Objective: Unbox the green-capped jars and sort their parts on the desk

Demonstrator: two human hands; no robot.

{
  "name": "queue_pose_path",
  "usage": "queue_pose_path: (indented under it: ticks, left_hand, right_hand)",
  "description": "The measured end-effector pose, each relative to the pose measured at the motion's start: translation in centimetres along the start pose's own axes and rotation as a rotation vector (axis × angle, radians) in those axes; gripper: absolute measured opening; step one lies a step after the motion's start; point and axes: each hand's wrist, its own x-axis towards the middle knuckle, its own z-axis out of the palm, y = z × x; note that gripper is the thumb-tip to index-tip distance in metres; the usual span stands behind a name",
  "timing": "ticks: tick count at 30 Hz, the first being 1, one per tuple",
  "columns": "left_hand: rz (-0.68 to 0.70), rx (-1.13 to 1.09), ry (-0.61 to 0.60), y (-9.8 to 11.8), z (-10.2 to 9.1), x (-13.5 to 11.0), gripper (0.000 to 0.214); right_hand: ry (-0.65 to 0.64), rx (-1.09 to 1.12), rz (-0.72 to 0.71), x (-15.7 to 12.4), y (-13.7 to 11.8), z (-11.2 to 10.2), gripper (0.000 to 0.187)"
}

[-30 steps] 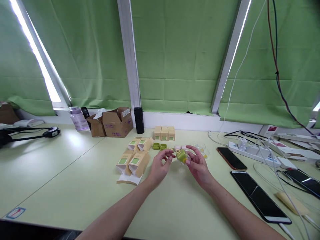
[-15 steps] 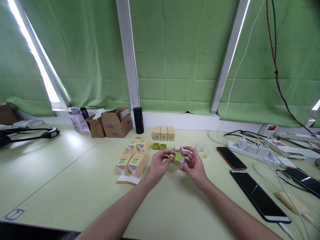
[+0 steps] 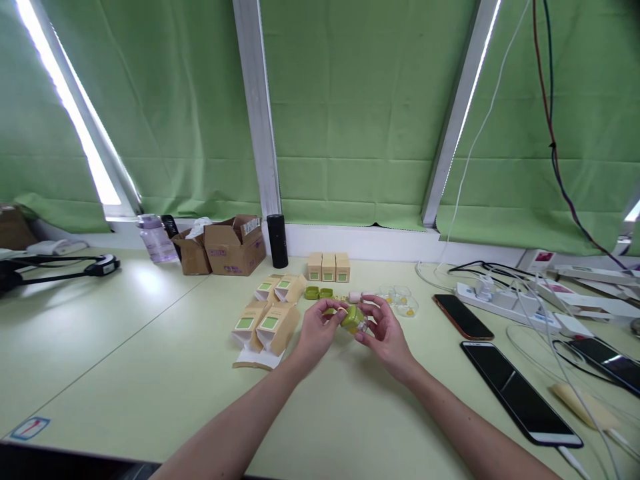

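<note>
Between both hands, just above the table, is a small green container (image 3: 353,317) with a clear part at its right end. My left hand (image 3: 318,331) pinches its left side with thumb and fingers. On the other side, my right hand (image 3: 387,336) has its fingers curled around the clear end. Beyond the hands lie two green square lids or cups (image 3: 319,293), a small pale pink piece (image 3: 355,296) and several clear cups (image 3: 400,298) with yellow bits inside. Left of my left hand stand several kraft cartons (image 3: 273,327) with green labels.
Three small kraft boxes (image 3: 329,267) stand in a row behind. A brown cardboard box (image 3: 235,247), black cylinder (image 3: 277,241) and lilac bottle (image 3: 157,238) are along the wall. To the right are phones (image 3: 520,392), a power strip (image 3: 505,307) and loose cables.
The green container has shifted and turned slightly between my hands. My right hand has moved a little to the left. Other things stay where they were.
</note>
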Motion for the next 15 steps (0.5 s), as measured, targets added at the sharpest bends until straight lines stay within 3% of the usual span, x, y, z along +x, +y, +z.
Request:
queue_pose_path:
  ticks: [10,15]
  left_hand:
    - [0.181,0.303,0.017,-0.17,0.32,-0.80,0.008]
    - [0.157,0.326,0.007,-0.26,0.23,-0.76,0.008]
  right_hand:
    - [0.008,-0.217,-0.041,0.01,0.42,-0.26,0.061]
    - [0.005,-0.245,-0.028,0.15,0.47,-0.31,0.061]
